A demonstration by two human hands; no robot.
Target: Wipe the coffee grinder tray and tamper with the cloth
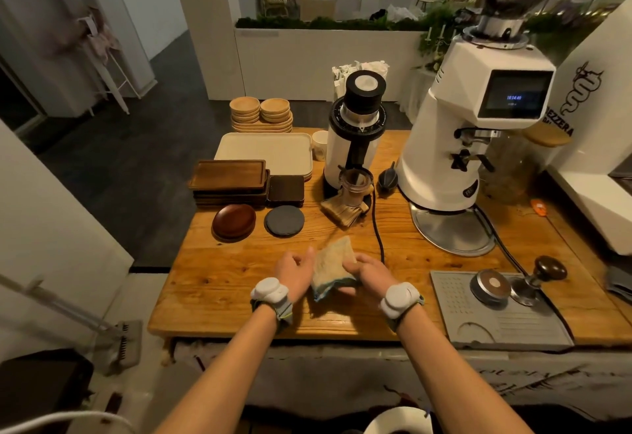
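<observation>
A pale, folded cloth (331,267) with a blue edge is held up between both hands over the middle of the wooden counter. My right hand (371,271) grips its right side. My left hand (297,269) touches its left edge with fingers partly curled. The large white coffee grinder (458,132) stands at the right rear, its round metal tray (451,231) at its base. A tamper (538,279) with a dark wooden knob leans on a grey tamping mat (496,324) at the right front, beside a round metal distributor (489,285).
A smaller white grinder (352,146) with a dosing cup stands mid-counter, its black cable (378,228) running toward my hands. Wooden trays (229,178), a brown dish (234,221), a grey coaster (284,220) and stacked saucers (261,113) fill the left rear. An espresso machine (602,146) borders the right.
</observation>
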